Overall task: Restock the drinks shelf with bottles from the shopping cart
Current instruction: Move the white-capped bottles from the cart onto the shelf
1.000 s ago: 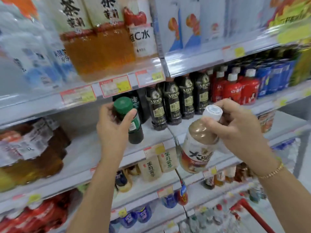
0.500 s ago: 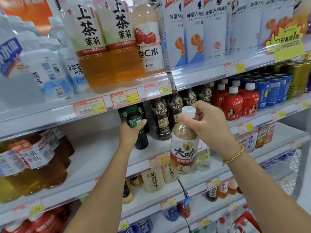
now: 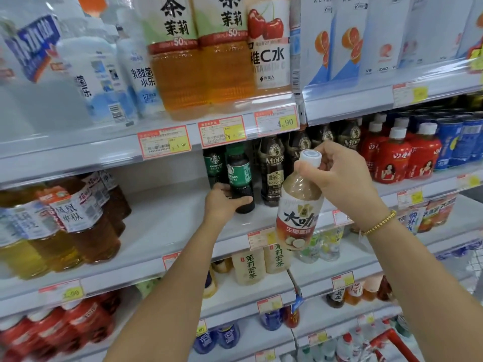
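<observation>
Right hand (image 3: 347,184) out front, fingers pinched round the white cap and neck of a milk tea bottle (image 3: 298,212). It hangs upright in front of the middle shelf's lip, its red label reading 大咖. A gold bead bracelet (image 3: 379,223) sits on that wrist, and a red cart handle (image 3: 392,338) peeks in at bottom right.

Further in, the left hand (image 3: 222,205) is on the middle shelf (image 3: 167,226), fingers and thumb wrapped round the base of a green-labelled Starbucks Americano bottle (image 3: 239,176), which stands upright just in front of a matching one. Tight on the right: dark MDOV coffee bottles (image 3: 273,171) stand just beside it. Plenty of room on the left, where bare white shelf runs to the amber tea bottles (image 3: 86,226).

Overhead, the next shelf's price rail hangs low over the caps, one tag (image 3: 277,123) reading 4.90. Above that are jasmine tea bottles (image 3: 180,61) marked 茉莉 and 50%, and a cherry bottle (image 3: 269,48) marked 维C水.
</observation>
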Tool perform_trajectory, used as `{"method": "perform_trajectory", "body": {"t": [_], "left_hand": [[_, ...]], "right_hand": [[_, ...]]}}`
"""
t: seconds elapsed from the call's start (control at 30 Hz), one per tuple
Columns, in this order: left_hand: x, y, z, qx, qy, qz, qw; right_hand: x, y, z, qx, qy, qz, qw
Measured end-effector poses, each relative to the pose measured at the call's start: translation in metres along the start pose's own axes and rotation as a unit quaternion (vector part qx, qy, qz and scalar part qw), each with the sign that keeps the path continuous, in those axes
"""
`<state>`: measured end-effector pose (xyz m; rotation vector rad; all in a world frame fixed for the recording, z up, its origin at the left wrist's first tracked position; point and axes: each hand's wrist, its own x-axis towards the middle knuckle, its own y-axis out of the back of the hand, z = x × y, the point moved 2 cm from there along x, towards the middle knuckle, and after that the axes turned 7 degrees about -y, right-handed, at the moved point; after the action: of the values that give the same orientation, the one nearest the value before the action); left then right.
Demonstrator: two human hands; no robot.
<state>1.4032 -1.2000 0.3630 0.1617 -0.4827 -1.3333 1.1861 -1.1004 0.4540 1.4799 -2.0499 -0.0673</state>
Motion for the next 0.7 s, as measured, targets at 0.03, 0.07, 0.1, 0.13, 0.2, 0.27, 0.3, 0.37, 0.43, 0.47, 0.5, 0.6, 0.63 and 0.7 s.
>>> {"method": "perform_trajectory", "body": {"t": [0.03, 0.07, 0.1, 0.13, 0.2, 0.27, 0.3, 0.37, 0.43, 0.47, 0.5, 0.6, 0.63, 0.7], "left_hand": [[0.001, -0.005, 0.000, 0.002, 0.005, 0.015, 1.000], [0.003, -0.008, 0.000, 0.005, 0.007, 0.020, 1.000], [0.006, -0.011, -0.001, 0.011, 0.004, 0.016, 1.000], [0.009, -0.012, -0.003, 0.022, -0.002, 0.003, 1.000], [0.014, -0.012, -0.006, 0.047, -0.020, -0.026, 0.998], [0.016, -0.010, -0.008, 0.060, -0.025, -0.027, 0.997], [0.016, -0.009, -0.008, 0.062, -0.024, -0.014, 0.998], [0.017, -0.013, -0.008, 0.068, -0.015, 0.023, 0.997], [0.018, -0.018, -0.007, 0.079, 0.002, 0.053, 0.995], [0.019, -0.019, -0.007, 0.081, 0.012, 0.057, 0.995], [0.020, -0.020, -0.006, 0.083, 0.022, 0.051, 0.995], [0.024, -0.015, -0.009, 0.082, 0.021, 0.007, 0.996], [0.025, -0.013, -0.011, 0.075, 0.022, -0.003, 0.997], [0.024, -0.010, -0.012, 0.054, 0.023, -0.001, 0.998]], "right_hand": [[0.000, -0.001, 0.000, -0.002, 0.002, 0.001, 1.000], [0.001, -0.001, 0.001, -0.005, 0.002, 0.002, 1.000], [0.001, -0.002, 0.001, -0.009, 0.002, 0.003, 1.000], [0.002, -0.002, 0.002, -0.012, 0.000, 0.003, 1.000], [0.003, -0.001, 0.005, -0.015, -0.005, 0.006, 1.000], [0.004, -0.001, 0.008, -0.016, -0.010, 0.008, 1.000], [0.004, -0.002, 0.009, -0.017, -0.012, 0.008, 1.000], [0.004, -0.003, 0.010, -0.019, -0.013, 0.009, 1.000], [0.005, -0.004, 0.009, -0.019, -0.012, 0.008, 1.000], [0.005, -0.004, 0.009, -0.018, -0.010, 0.007, 1.000], [0.005, -0.004, 0.009, -0.017, -0.009, 0.006, 1.000], [0.005, -0.002, 0.009, -0.010, -0.008, 0.001, 1.000], [0.005, -0.002, 0.010, -0.010, -0.008, 0.001, 1.000], [0.004, -0.003, 0.010, -0.010, -0.008, -0.002, 1.000]]}}
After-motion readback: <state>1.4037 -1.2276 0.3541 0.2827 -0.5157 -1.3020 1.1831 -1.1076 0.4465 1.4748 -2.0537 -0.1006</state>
